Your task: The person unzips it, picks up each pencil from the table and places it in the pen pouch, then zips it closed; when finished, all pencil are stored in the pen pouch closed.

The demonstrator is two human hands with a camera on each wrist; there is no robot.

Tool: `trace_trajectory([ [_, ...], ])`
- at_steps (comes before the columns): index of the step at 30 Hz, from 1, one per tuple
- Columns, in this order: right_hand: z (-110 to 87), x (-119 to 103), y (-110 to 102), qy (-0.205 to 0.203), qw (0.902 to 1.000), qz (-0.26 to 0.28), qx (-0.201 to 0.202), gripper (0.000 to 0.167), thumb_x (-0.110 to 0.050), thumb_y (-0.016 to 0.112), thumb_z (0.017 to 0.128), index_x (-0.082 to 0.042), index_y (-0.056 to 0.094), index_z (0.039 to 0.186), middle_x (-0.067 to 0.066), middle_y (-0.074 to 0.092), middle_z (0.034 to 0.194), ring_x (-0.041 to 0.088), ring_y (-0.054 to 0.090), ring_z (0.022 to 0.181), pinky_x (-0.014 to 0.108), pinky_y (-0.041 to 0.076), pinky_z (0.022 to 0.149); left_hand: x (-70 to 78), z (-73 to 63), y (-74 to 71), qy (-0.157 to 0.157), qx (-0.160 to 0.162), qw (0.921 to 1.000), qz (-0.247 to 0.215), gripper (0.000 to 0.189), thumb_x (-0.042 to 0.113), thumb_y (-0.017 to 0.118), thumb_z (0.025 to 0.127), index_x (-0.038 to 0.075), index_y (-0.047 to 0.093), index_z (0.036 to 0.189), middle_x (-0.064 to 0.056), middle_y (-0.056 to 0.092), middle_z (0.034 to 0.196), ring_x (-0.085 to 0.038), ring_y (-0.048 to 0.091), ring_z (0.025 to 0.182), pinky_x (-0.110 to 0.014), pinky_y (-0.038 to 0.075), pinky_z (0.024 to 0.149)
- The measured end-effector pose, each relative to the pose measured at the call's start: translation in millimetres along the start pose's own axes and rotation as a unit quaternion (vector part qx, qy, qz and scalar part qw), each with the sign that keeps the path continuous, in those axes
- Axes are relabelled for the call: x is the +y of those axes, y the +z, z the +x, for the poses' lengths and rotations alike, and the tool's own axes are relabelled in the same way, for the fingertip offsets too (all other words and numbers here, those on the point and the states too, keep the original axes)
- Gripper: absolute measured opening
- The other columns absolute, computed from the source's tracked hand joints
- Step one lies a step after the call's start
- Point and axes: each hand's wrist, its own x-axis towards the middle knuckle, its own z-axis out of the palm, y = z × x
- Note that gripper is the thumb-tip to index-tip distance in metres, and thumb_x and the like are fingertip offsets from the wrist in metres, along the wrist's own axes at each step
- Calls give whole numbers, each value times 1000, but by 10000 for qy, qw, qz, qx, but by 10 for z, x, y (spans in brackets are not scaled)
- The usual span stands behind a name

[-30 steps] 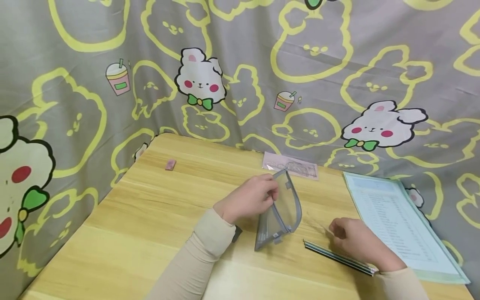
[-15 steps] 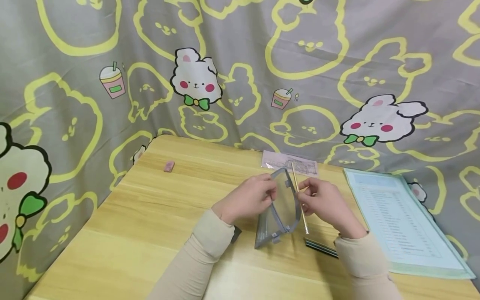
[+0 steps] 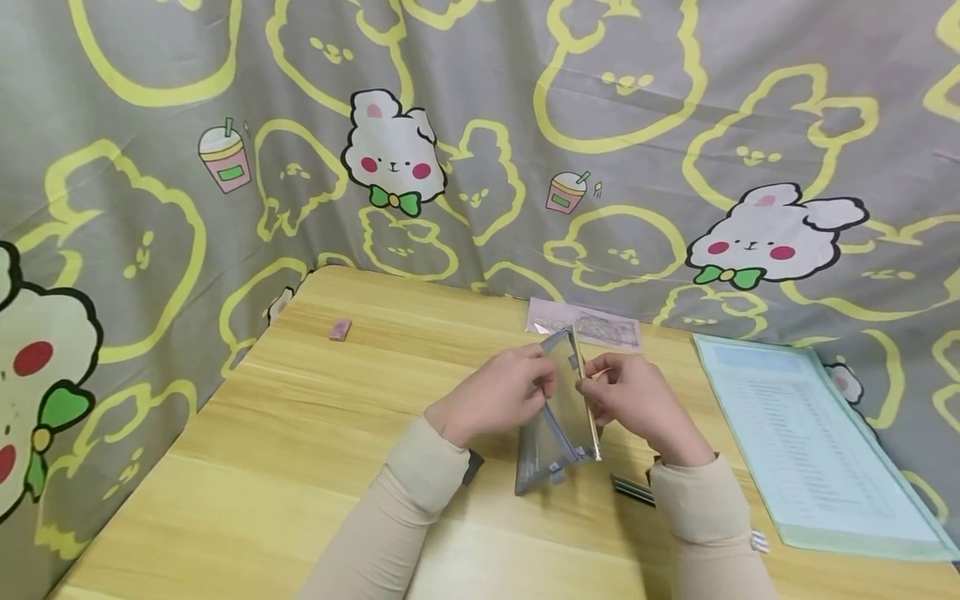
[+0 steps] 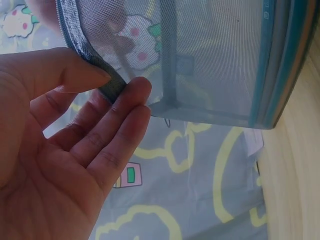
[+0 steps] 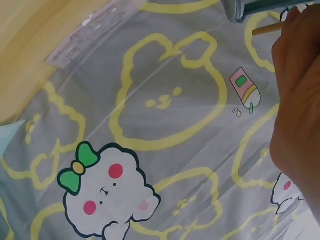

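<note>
A grey mesh zip pouch (image 3: 534, 458) stands tilted over the table, its mouth spread towards the right. My left hand (image 3: 495, 396) pinches one zipped edge of it between thumb and fingers; the left wrist view shows this grip on the pouch (image 4: 215, 65) up close. Between the thumb and fingers of my right hand (image 3: 633, 400) is a pencil (image 3: 594, 429), slanted across the pouch's opening with its silver end low. Whether it is inside the mouth or in front of it, I cannot tell. Dark pencils (image 3: 633, 490) lie on the table, partly hidden by my right sleeve.
A pink eraser (image 3: 341, 330) lies at the back left of the wooden table (image 3: 322, 417). Against the curtain (image 3: 480, 200) at the back is a flat pinkish clear packet (image 3: 543, 317). A printed sheet in a pale green sleeve (image 3: 810, 450) lies along the right.
My right hand has picked up a pencil from beside the dark ones and brought it up and left to the pouch's mouth. My left hand has kept its grip.
</note>
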Motion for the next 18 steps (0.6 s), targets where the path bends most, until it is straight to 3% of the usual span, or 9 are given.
trace_trajectory([
  [10, -22, -25, 59, 10, 9995, 228, -240, 30, -14, 64, 95, 4, 69, 118, 8, 71, 83, 15, 71, 69, 32, 62, 64, 30, 6, 1, -54, -83, 9999, -50, 18, -5, 65, 92, 14, 67, 91, 2, 60, 95, -10, 57, 83, -19, 49, 70],
  [18, -52, -27, 8, -63, 9976, -109, -683, 32, -12, 67, 95, 6, 68, 122, 9, 71, 78, 16, 69, 62, 34, 62, 63, 31, 2, 11, -110, 9, 9999, -95, 18, -6, 66, 91, 12, 68, 91, 2, 60, 95, -12, 59, 85, -18, 51, 70],
])
